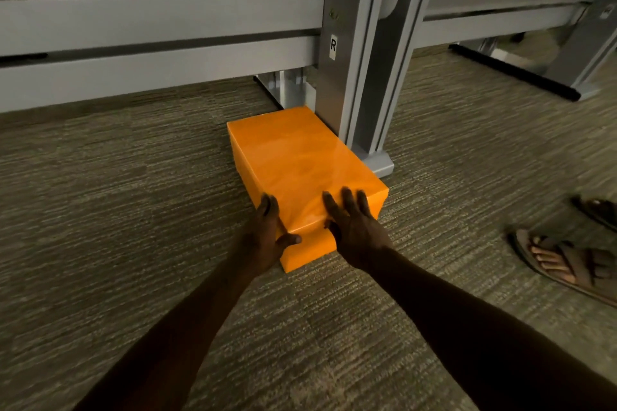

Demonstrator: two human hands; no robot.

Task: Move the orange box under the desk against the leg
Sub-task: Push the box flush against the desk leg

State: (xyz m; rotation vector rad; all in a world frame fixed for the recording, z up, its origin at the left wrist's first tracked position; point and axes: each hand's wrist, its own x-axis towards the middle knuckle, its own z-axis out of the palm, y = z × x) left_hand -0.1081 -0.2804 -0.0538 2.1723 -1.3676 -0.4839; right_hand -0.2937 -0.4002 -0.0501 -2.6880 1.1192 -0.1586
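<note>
A glossy orange box [297, 163] lies on the carpet under the desk. Its far right side sits against the grey metal desk leg [354, 53], which carries a white label with the letter R. My left hand [267, 237] clasps the box's near left corner, thumb on the near face and fingers along the left side. My right hand [354, 227] rests flat on the near end of the lid with its fingers spread.
Grey horizontal desk rails [150, 40] run across the back left. The leg's foot [379, 162] juts out beside the box. A second desk foot [514, 77] lies at the back right. Another person's sandalled foot [564, 260] stands on the carpet at the right.
</note>
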